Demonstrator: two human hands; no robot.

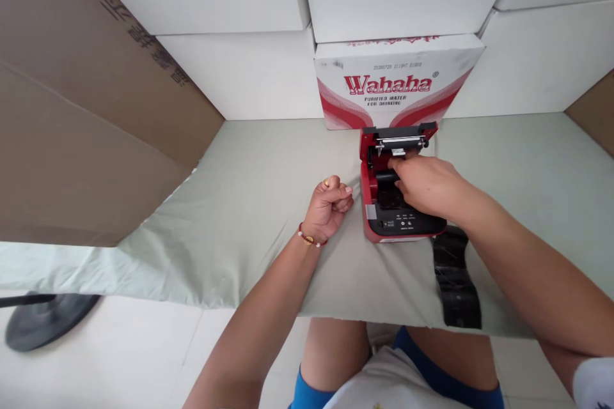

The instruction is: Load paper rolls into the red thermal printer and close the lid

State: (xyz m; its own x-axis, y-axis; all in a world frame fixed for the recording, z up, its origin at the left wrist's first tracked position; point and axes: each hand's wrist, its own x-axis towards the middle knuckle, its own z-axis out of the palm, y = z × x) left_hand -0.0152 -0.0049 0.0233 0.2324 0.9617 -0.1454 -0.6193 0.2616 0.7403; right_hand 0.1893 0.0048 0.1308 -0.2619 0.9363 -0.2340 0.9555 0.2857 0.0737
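A small red and black printer (384,220) stands on the pale green cloth of the table (249,192), its lid (398,134) tipped up and open at the back. My right hand (425,185) reaches into the open compartment, fingers curled down inside it; what they grip is hidden. My left hand (329,204) rests on the cloth just left of the printer, closed in a fist, with a ring on one finger and a bead bracelet at the wrist. A black strip (453,278) lies under my right forearm and hangs over the front edge.
A white and red "Wahaha" water carton (398,80) stands right behind the printer. White boxes (249,70) wall the back and brown cardboard (86,108) closes the left side. A round black stand base (45,319) sits on the floor at lower left.
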